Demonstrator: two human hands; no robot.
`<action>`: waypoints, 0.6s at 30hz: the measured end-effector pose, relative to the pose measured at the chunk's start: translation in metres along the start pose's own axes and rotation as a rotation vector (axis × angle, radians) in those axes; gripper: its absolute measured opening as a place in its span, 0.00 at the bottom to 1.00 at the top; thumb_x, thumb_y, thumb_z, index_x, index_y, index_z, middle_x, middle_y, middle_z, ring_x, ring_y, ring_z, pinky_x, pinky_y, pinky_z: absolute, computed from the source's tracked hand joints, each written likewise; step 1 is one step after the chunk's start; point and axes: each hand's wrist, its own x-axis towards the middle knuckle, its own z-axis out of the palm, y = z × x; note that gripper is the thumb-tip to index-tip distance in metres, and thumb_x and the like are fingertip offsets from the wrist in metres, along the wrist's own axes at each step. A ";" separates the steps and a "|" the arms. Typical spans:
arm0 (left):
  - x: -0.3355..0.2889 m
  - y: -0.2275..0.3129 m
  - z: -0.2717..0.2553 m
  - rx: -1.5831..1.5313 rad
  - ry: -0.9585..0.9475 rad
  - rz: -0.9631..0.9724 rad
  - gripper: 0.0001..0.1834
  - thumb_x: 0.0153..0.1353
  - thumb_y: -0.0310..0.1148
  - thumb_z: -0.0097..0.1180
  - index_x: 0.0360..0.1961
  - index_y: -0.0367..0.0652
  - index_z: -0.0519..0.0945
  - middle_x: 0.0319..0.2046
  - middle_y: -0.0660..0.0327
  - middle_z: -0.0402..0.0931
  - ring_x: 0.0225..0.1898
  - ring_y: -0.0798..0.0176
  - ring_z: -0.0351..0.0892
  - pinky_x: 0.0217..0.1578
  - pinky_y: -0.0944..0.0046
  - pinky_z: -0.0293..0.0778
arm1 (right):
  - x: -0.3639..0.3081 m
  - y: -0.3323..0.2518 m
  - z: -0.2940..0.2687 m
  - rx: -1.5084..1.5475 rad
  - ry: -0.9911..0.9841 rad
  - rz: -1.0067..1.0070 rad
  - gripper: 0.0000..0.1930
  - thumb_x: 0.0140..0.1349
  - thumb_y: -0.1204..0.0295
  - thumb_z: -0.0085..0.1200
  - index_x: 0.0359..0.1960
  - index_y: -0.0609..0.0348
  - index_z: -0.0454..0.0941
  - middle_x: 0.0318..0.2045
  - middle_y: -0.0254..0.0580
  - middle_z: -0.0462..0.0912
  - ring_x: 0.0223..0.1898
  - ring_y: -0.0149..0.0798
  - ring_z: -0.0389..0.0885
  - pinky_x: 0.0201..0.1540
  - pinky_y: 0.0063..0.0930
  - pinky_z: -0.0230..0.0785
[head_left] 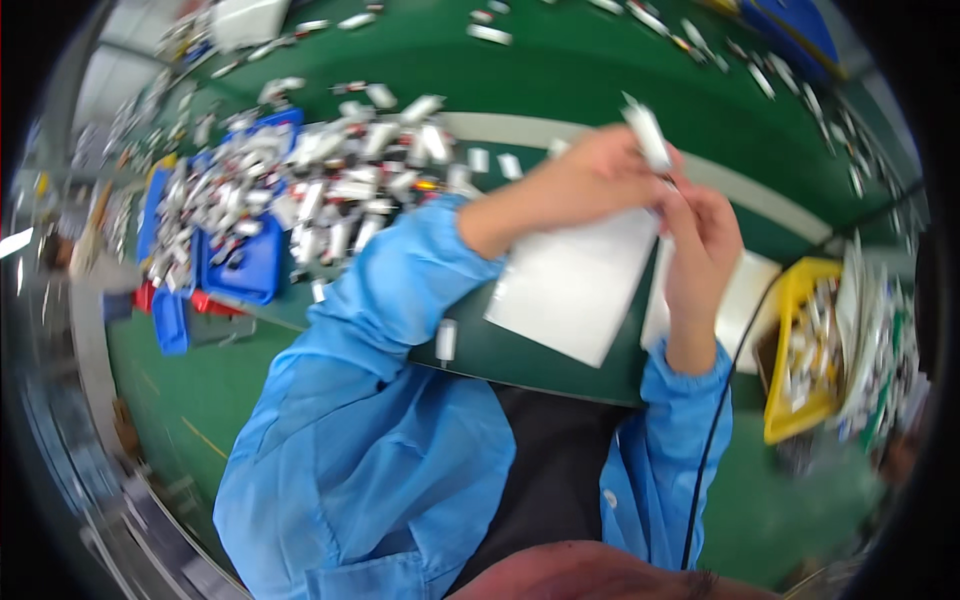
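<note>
There are two hands, one left hand [590,185] and one right hand [705,230], with one white piece [648,136] at their fingers. At least two white sheets [575,290] lie on one table [625,385]. At least three blue trays [245,262] stand at left, one yellow bin [776,412] at right. One dark cable [716,408] crosses. The heaped white pieces [345,185] are too many and blurred to count.

A white sheet [568,300] lies flat on the dark green table [475,340]; a second pale sheet [745,285] lies to its right. A yellow bin [778,400] is positioned at the far right. A black cable [701,465] runs past the bin's left side. At left, a blue tray [262,255] sits above the green floor [180,410].
</note>
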 end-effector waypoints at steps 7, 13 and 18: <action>-0.010 0.032 0.014 -0.038 -0.069 -0.193 0.25 0.67 0.22 0.56 0.65 0.33 0.68 0.55 0.52 0.79 0.54 0.66 0.79 0.56 0.63 0.75 | 0.004 -0.016 -0.004 0.195 -0.158 0.146 0.22 0.64 0.74 0.59 0.57 0.62 0.65 0.45 0.42 0.81 0.42 0.27 0.78 0.44 0.22 0.69; -0.011 0.092 -0.018 0.556 -0.033 -0.148 0.24 0.55 0.26 0.70 0.53 0.32 0.79 0.41 0.52 0.86 0.42 0.65 0.87 0.43 0.65 0.82 | 0.003 0.001 0.005 0.136 -0.277 0.347 0.20 0.62 0.74 0.61 0.52 0.61 0.67 0.35 0.32 0.76 0.33 0.25 0.73 0.36 0.20 0.65; -0.001 0.139 -0.119 1.251 0.163 -0.119 0.27 0.58 0.33 0.67 0.56 0.34 0.77 0.45 0.52 0.85 0.48 0.60 0.85 0.49 0.63 0.80 | -0.008 0.015 0.007 -0.516 -0.305 -0.093 0.09 0.58 0.79 0.64 0.37 0.60 0.75 0.26 0.32 0.73 0.24 0.26 0.68 0.28 0.18 0.61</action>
